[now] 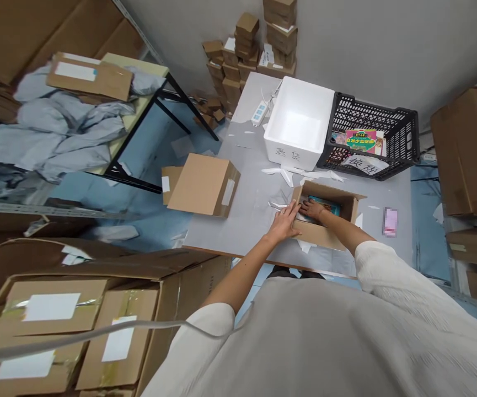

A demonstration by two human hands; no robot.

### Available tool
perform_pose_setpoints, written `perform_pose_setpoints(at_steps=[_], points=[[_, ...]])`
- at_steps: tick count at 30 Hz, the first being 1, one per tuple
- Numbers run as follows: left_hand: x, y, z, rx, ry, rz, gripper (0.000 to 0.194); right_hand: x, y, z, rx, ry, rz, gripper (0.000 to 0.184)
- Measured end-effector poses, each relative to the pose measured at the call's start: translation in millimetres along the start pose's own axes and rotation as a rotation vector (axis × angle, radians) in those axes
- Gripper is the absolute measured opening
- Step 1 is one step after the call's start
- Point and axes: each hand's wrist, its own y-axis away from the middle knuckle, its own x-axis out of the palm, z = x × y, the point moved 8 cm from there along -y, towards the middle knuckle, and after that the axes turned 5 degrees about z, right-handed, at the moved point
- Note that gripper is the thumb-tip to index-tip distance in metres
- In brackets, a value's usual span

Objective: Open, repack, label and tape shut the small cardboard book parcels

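Note:
A small open cardboard box [348, 205] sits on the grey table [246, 182] in front of me. My left hand [284, 221] rests against the box's near left corner with its fingers stretched flat along the rim. My right hand [312, 209] reaches inside the box, fingers lying on a flat grey item; a blue-covered item [328, 203] lies beside it in the box. Whether the right hand grips anything is hidden.
A closed cardboard box [205, 184] sits at the table's left edge. A white foam box [300, 121] and black plastic crate [374, 135] with colourful books stand at the back. Paper scraps litter the table. Stacked cartons surround it.

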Motion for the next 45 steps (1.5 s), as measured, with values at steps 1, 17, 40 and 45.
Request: perform_pose_setpoints(at_steps=[1,17,40,45], points=[[0.1,-0.1,-0.1,-0.006,-0.004,0.005,0.124,5.3,-0.2,-1.2,-0.022,-0.009,0.023,0.049],[-13.4,-1.0,-12.1,-0.071,-0.029,-0.007,0.111,9.2,7.9,-2.9,-0.099,0.26,0.154,0.031],[-14.4,-1.7,-2.5,0.0,0.081,-0.152,0.024,-169.6,270.1,-26.9,0.154,0.061,-0.601,0.032],[-47.5,-6.6,16.3,-0.006,0.052,-0.209,0.03,-191.2,295.1,-20.1,0.121,-0.038,-0.772,0.035]])
